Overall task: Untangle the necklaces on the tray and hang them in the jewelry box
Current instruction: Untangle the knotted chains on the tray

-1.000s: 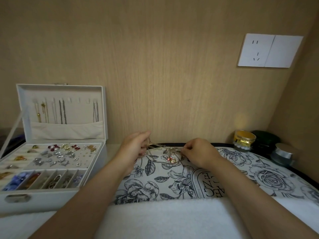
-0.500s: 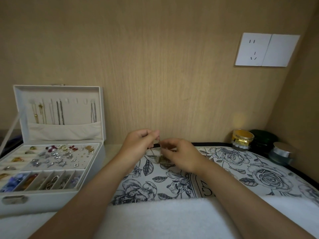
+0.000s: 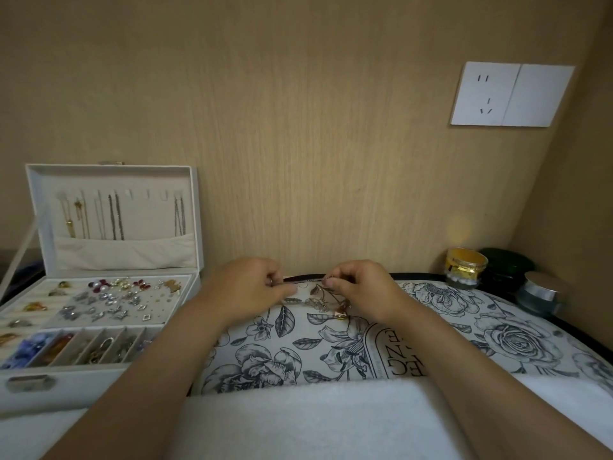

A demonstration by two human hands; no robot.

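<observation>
A tangle of thin gold necklaces with a small reddish pendant lies at the far edge of the floral black-and-white tray. My left hand pinches a chain at the tangle's left side. My right hand pinches a strand at its right, a short way from the left. The white jewelry box stands open at the left. Several chains hang from hooks inside its raised lid. How many necklaces are in the tangle is unclear.
The box's lower trays hold several earrings, rings and beads. A gold-lidded jar, a dark green jar and a silver-lidded jar stand at the right by the wooden wall. A white towel lies in front.
A second ago my hands were apart on the tangle, then they met over it. Now they have drawn slightly apart again, each pinching a strand. The pendant shows once more.
</observation>
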